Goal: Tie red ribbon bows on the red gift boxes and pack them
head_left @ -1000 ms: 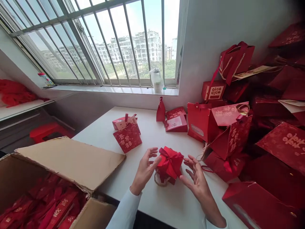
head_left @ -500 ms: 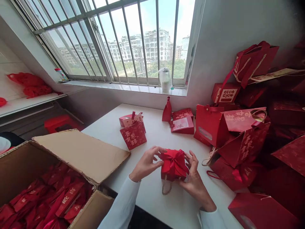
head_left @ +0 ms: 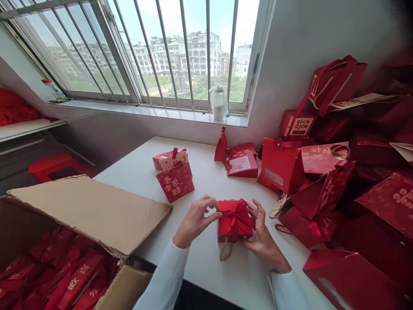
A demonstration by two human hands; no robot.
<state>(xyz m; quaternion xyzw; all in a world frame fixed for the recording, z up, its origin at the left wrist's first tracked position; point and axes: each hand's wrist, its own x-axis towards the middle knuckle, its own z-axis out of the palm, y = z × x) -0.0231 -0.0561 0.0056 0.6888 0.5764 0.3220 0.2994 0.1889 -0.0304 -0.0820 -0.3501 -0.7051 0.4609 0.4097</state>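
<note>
A small red gift box (head_left: 226, 233) with a red ribbon bow (head_left: 237, 218) on its lid sits on the white table in front of me. A beaded, light-coloured handle loop (head_left: 226, 253) hangs from its near side onto the tabletop. At the box's left edge, my left hand (head_left: 199, 217) pinches the ribbon's left end between thumb and forefinger. My right hand (head_left: 262, 236) grips the box's right side, thumb low at the near corner and fingers beside the bow; some fingertips are hidden behind it.
An open cardboard box (head_left: 93, 211) full of red boxes stands at left. A patterned red gift box (head_left: 176, 181) sits beyond my left hand. Red bags and boxes (head_left: 322, 193) pile up on the right. Behind the table is a barred window with a wrapped cup (head_left: 218, 103) on its sill.
My left thumb and forefinger have closed on the ribbon's left end. My right hand stays at the box's right side. The view has shifted slightly.
</note>
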